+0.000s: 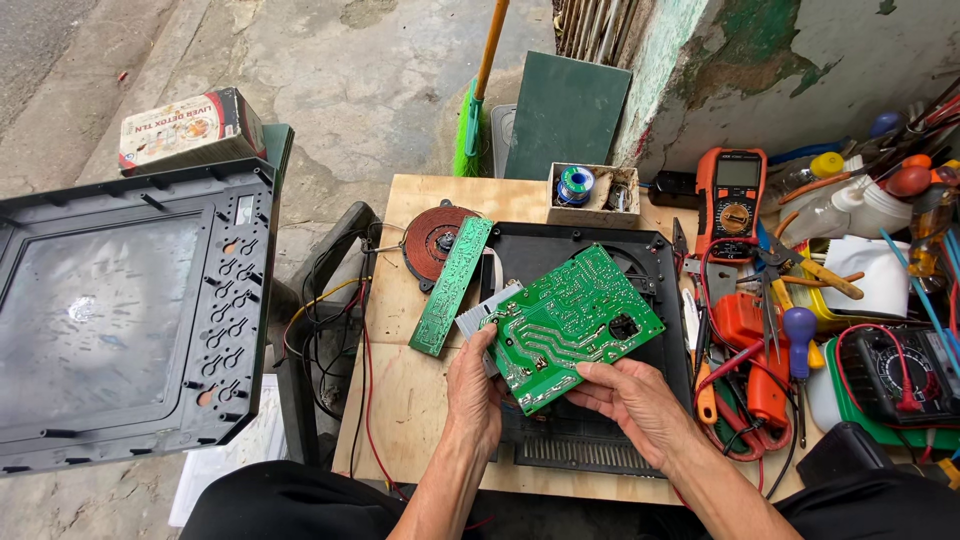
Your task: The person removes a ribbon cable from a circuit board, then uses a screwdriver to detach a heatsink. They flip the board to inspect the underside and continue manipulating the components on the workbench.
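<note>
A large green circuit board (570, 320) is held solder side up, tilted, over a black plastic appliance base (660, 262) on a wooden table (405, 390). My left hand (475, 385) grips its lower left edge. My right hand (630, 395) holds its lower right corner from beneath. A grey heat sink (482, 312) shows under the board's left edge. A long narrow green circuit board (452, 285) lies at a slant to the left, partly over a round copper coil (433, 240).
An orange multimeter (732, 200), pliers, screwdrivers and red leads (760, 400) crowd the table's right side. A small box with a solder spool (577, 185) sits at the back. A black appliance top panel (130, 315) stands on the left, a carton (190, 128) behind it.
</note>
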